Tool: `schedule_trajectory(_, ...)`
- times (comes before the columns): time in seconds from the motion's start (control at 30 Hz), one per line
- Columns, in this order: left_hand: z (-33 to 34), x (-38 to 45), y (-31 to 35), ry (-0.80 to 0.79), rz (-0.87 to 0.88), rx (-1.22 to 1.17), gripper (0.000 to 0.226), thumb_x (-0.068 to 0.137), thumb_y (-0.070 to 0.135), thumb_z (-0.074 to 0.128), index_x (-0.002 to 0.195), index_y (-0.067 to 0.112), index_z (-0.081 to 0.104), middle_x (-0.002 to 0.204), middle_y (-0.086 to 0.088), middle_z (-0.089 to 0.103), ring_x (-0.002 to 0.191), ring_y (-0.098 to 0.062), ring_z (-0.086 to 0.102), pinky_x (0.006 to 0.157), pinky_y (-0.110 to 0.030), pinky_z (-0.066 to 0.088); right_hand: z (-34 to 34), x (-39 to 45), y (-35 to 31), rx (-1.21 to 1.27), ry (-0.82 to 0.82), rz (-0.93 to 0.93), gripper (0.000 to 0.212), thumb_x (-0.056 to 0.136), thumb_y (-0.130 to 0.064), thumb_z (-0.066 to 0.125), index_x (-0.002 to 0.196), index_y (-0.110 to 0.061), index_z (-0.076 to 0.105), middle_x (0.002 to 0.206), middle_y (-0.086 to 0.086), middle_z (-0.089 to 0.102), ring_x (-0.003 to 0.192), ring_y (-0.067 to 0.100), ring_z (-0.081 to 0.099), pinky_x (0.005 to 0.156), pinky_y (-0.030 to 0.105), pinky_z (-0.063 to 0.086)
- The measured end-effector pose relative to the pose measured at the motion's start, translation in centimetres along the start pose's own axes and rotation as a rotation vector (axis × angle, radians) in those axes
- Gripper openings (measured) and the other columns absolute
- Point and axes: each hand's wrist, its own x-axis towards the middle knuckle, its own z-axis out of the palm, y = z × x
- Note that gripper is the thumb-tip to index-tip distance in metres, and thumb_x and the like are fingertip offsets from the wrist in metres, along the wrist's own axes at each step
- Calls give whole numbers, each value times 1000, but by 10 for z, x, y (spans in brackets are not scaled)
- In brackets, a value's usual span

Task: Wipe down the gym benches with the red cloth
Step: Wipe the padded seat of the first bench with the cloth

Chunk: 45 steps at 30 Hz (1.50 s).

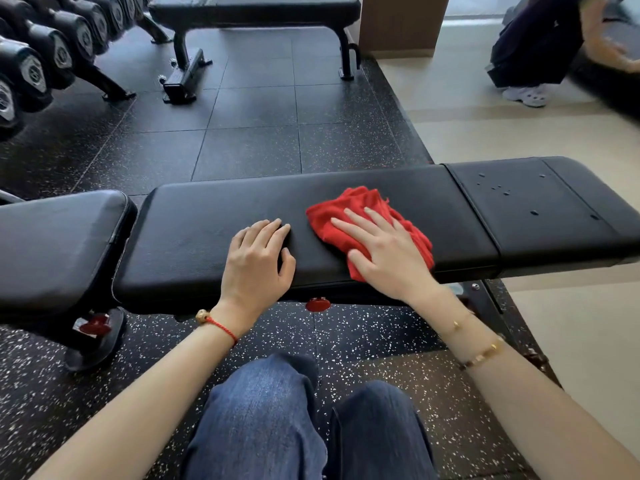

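Right hand (388, 252) lies flat on the red cloth (367, 225), fingers (353, 221) straight and spread, pressing it onto the long middle pad (214, 216) of the near bench (381, 188). Cloth is bunched, sitting right of pad centre, near edge hanging slightly over the front lip. Left hand (258, 259) rests bare on the pad at 9 o'clock of the cloth, fingers loosely together and slightly curled, holding nothing, likely bracing.

Water droplets (502, 190) sit on the end pad (554, 206) at 2 o'clock of the cloth, not yet wiped. Seat pad (59, 233) is at far left. Second bench (256, 8) at 12 o'clock, well apart; dumbbell rack (45, 60) at 10 o'clock.

Step in hand: wiping the middle pad. To do well: keep palm flat, even pressure, long overlapping strokes along the pad, cover the seam and front edge, then sweep right over the droplets. Refold the cloth if it bunches too much.
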Motion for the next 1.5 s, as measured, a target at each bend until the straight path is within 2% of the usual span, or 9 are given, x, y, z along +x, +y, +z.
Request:
schedule_trajectory(0.13,0,0,-1,-1,5,-2,42,90,23,46,122,7,67,129,-10,66,122,-29,60,106,-46,45,-13,-19,39,-7,61,102,56,88,-40,40,144,-44,38,155,-15,33,146,16,24,119,39,16)
schedule_trajectory(0.37,0,1,4,2,-1,20,41,90,24,45,120,6,67,127,-11,67,120,-31,61,104,-47,45,-20,49,82,-65,2,452,53,96,-40,37,148,-43,29,161,-9,21,148,26,15,119,49,10)
schedule_trajectory(0.5,1,0,4,8,-1,23,41,90,24,45,120,6,68,127,-11,67,120,-31,61,105,-46,45,-9,58,35,-49,-45,270,54,95,-40,39,148,-43,28,161,-9,20,149,24,14,119,48,9)
schedule_trajectory(0.67,3,0,2,25,4,8,41,89,23,46,119,6,68,127,-12,67,119,-32,61,104,-47,45,-1,6,10,-25,-24,40,56,93,-39,44,146,-48,29,159,-16,23,149,17,14,120,43,10)
schedule_trajectory(0.8,5,0,0,41,21,6,41,89,24,46,119,6,68,126,-12,67,119,-31,61,104,-47,46,-11,-8,42,-36,2,71,56,93,-37,47,145,-49,31,157,-18,26,148,16,17,120,41,12)
schedule_trajectory(1.03,6,1,1,40,14,22,40,91,24,46,118,6,68,125,-11,68,118,-31,61,102,-48,46,-16,63,72,-77,-23,383,53,96,-41,37,148,-45,28,161,-10,19,148,27,14,119,52,8)
schedule_trajectory(1.17,5,2,1,26,9,24,40,90,25,46,118,6,68,126,-11,67,119,-30,61,103,-48,45,-4,76,30,-61,-67,235,53,96,-41,37,149,-44,26,161,-9,18,149,26,13,120,51,7)
schedule_trajectory(1.33,3,2,1,18,3,15,41,89,25,46,119,7,68,128,-10,67,120,-30,60,104,-46,44,3,24,-6,-37,-57,-17,58,92,-37,42,147,-47,28,159,-14,23,149,20,14,120,45,10)
schedule_trajectory(1.5,5,1,-1,23,11,11,41,90,24,47,121,8,67,129,-10,66,122,-29,60,106,-46,44,-11,-11,38,-37,0,35,57,92,-35,45,146,-45,32,157,-15,28,148,18,20,120,43,15)
